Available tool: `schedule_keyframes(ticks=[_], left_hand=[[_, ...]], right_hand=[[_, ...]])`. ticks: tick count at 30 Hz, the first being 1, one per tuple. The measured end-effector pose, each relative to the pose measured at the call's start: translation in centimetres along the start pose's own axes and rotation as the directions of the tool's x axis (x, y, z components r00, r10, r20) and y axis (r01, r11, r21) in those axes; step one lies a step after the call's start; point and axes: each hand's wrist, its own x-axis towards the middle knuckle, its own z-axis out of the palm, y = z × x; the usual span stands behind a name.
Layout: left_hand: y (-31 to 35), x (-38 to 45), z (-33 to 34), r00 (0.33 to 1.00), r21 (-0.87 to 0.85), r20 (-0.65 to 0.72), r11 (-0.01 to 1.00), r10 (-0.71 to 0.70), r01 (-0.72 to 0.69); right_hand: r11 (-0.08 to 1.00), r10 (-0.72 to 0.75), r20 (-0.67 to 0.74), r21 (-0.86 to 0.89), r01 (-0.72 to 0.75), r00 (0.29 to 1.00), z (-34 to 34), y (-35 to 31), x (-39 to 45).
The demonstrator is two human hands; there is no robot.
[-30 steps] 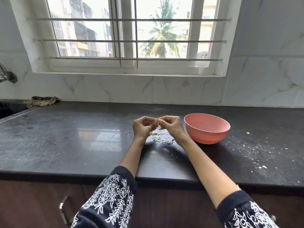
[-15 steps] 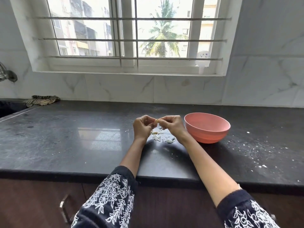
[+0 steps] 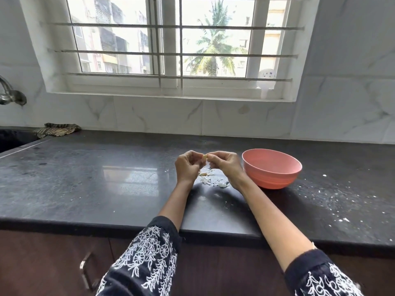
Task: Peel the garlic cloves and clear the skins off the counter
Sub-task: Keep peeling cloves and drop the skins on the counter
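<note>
A small pale garlic clove (image 3: 205, 156) is held above the black counter (image 3: 85, 184), pinched between the fingertips of both hands. My left hand (image 3: 187, 167) grips it from the left with curled fingers. My right hand (image 3: 226, 165) pinches it from the right. Under the hands lies a small heap of papery garlic skins (image 3: 211, 179) on the counter. A pink bowl (image 3: 271, 167) stands just right of my right hand; its inside is not visible.
White crumbs (image 3: 337, 201) are scattered over the counter's right part. A striped cloth (image 3: 56, 129) lies at the back left beside a sink (image 3: 12, 139) with a tap (image 3: 10, 95). A barred window (image 3: 171, 45) rises behind. A cabinet handle (image 3: 85, 272) sits below the front edge.
Both hands stay together on the clove above the skins, with only slight finger shifts. The bowl and the skins have not moved.
</note>
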Motion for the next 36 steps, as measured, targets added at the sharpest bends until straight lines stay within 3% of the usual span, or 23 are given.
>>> schedule_keyframes(ticks=[13,19,25,36], left_hand=[[-0.38,0.22,-0.06,0.998,0.084,0.039,0.995,0.047,-0.050],[-0.77,0.13,0.17,0.992,0.229,0.071,0.967,0.102,-0.116],[-0.76,0.37,0.38,0.997,0.180,0.019,0.980,0.080,-0.082],[-0.77,0.44,0.43,0.996,0.140,0.060,0.987,0.068,-0.075]], right_hand=[[0.986,-0.089,-0.042,-0.143,0.082,0.995,-0.44,-0.10,-0.03],[0.927,-0.161,0.016,-0.342,0.157,0.987,-0.38,0.42,0.24],[0.923,-0.178,-0.081,-0.360,0.138,0.981,-0.08,0.25,0.36],[0.947,-0.162,-0.078,-0.292,0.133,0.984,-0.14,0.50,0.52]])
